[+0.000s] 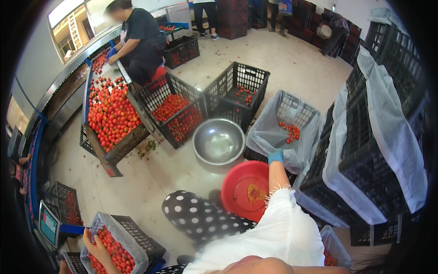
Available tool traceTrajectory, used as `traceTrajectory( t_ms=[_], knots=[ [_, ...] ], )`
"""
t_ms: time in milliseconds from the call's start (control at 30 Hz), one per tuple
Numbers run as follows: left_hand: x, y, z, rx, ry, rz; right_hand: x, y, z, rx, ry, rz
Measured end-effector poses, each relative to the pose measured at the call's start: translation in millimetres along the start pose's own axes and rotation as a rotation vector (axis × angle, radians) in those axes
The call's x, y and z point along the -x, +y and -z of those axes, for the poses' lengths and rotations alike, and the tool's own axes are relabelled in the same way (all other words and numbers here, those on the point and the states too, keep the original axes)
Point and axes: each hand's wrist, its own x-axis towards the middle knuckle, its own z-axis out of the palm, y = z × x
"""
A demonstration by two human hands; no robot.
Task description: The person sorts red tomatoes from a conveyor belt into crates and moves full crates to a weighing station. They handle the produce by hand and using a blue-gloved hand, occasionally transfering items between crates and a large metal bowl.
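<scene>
Our right hand [275, 156] at one lined crate [264, 139], our left hand [96, 249] over another

Blue-gloved, the right meets its crate's near side; we cannot tell whether it pinches. Bare, the left has its thumb apart from its fingers; we cannot tell if it grips. The right-hand crate sits between one round metal bowl [219, 141] and a lattice stack [360, 171], its long axis running away from us, leaning right. Thin whitish film drapes it around smooth red tomatoes [291, 133]. One round red basin [232, 185] sits nearer; two unlined crates [230, 112] stand beyond the bowl.
</scene>
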Motion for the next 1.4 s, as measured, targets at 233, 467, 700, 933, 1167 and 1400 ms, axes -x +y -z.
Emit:
traceTrajectory(
  t_ms=[233,467,700,933,1167,1400],
  knots=[
    [12.4,41.9,0.3,0.145,-0.082,0.050,-9.7,-9.9,-63.1,0.383,-0.002,-0.038],
    [10.3,74.2,-22.0,0.199,-0.099,-0.037,46.6,-49.4,-94.6,0.254,0.039,0.013],
    [3.4,103.5,-10.6,0.210,-0.071,-0.086,139.4,-66.3,-127.5,0.402,0.172,0.142],
    [-20.6,162.0,-36.4,0.361,-0.067,-0.307,114.1,-77.3,-97.0,0.090,-0.182,0.356],
    [-43.4,224.7,-61.6,0.391,-0.104,-0.488,271.5,-47.6,-136.2,0.202,-0.247,0.359],
    [-69.3,237.1,-102.2,0.588,-0.242,-0.271,315.9,-78.8,-120.1,0.400,-0.477,0.060]
  ],
)
